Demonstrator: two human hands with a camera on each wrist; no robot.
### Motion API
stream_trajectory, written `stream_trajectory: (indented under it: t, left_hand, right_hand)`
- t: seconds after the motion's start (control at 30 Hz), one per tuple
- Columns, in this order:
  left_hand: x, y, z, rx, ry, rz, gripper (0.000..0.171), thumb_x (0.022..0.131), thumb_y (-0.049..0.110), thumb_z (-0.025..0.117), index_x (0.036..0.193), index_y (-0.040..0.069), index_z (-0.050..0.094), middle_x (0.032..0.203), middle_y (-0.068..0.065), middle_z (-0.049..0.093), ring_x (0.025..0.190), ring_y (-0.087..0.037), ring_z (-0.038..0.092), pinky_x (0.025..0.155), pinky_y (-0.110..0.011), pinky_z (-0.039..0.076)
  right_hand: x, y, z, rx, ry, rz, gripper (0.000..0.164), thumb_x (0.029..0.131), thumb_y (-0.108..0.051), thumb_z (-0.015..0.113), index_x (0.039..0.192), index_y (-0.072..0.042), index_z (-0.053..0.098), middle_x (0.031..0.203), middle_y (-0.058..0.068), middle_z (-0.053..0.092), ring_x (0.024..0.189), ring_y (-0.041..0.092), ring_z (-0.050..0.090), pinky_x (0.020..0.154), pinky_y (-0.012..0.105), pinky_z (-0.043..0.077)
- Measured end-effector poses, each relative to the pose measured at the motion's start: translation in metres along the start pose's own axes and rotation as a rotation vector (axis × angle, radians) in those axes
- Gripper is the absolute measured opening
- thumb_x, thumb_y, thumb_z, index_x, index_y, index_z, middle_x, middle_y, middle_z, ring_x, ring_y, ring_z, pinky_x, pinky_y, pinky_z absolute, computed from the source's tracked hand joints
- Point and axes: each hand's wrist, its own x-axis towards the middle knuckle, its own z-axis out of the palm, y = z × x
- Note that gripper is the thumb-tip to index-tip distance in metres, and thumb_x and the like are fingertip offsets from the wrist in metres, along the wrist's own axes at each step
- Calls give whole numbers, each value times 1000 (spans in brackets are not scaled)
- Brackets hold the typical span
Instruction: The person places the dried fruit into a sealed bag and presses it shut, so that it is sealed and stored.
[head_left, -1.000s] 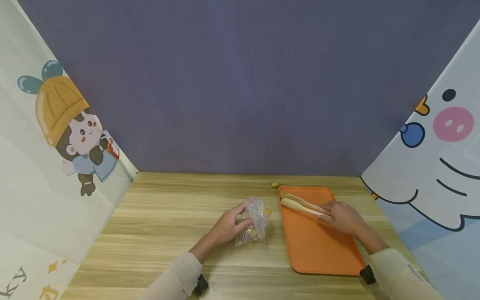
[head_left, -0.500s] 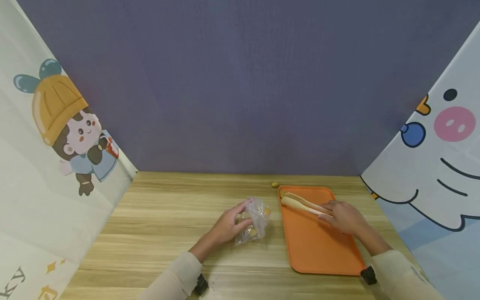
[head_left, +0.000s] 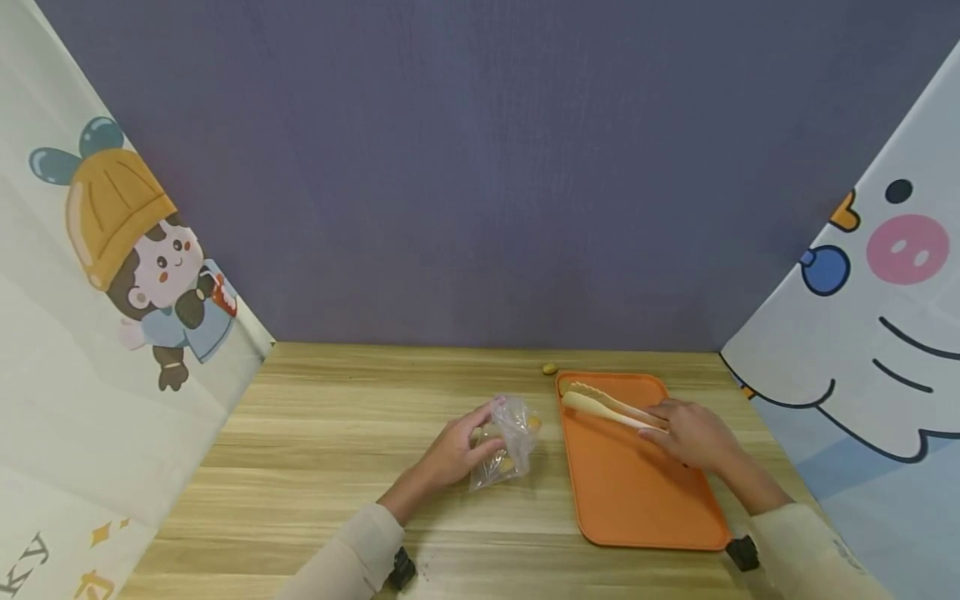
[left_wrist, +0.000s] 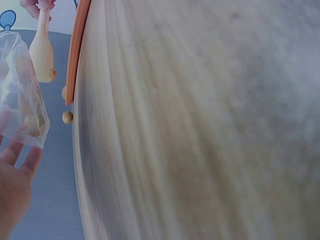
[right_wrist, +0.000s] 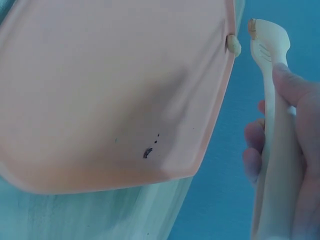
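Both hands' fingers pinch, lower frame: left hand [head_left: 452, 455] a bag [head_left: 516, 440], likely steadying it; right hand [head_left: 702, 437] tongs [head_left: 594, 407].

Screened-off work area: plain purple-grey backdrop [head_left: 480, 175], cartoon-printed side panels [head_left: 52, 350], wood-grain tabletop [head_left: 337, 425]

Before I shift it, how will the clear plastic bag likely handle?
The clear plastic bag will likely flop: its film looks thin and creased. Its shine suggests it may be slippery. The yellowish contents look lumpy, so weight may shift inside.
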Motion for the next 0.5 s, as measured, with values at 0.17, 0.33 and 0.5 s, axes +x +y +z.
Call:
stream_trajectory:
  t: [0.17, 0.33, 0.5]
  left_hand:
    - [0, 1, 0, -5, -2, -1, 65, 101, 35, 64, 158, 22, 37, 146, -6, 60, 130, -26, 62, 111, -51, 49]
    - [0, 2, 0, -4, -7, -6, 66, 101, 35, 64, 159, 21, 37, 147, -7, 60, 130, -26, 62, 112, -51, 49]
    - [1, 2, 0, 5, -3, 0, 65, 101, 35, 64, 159, 21, 37, 145, -7, 61, 128, -26, 63, 111, -51, 50]
  right_hand:
    - [-2, -2, -4, 0, 10, -3, 44, 92, -36, 75, 122, -3, 74, 117, 21, 74, 105, 42, 70, 88, 60, 57]
    - [-3, -6, -10, 7, 20, -7, 44, 91, -35, 76, 122, -3, 73, 117, 20, 74, 104, 41, 71, 88, 59, 58]
    - [-3, -10, -15, 10, 40, -28, 44, 91, -35, 76, 120, -3, 74, 114, 17, 75, 98, 36, 73, 85, 55, 59]
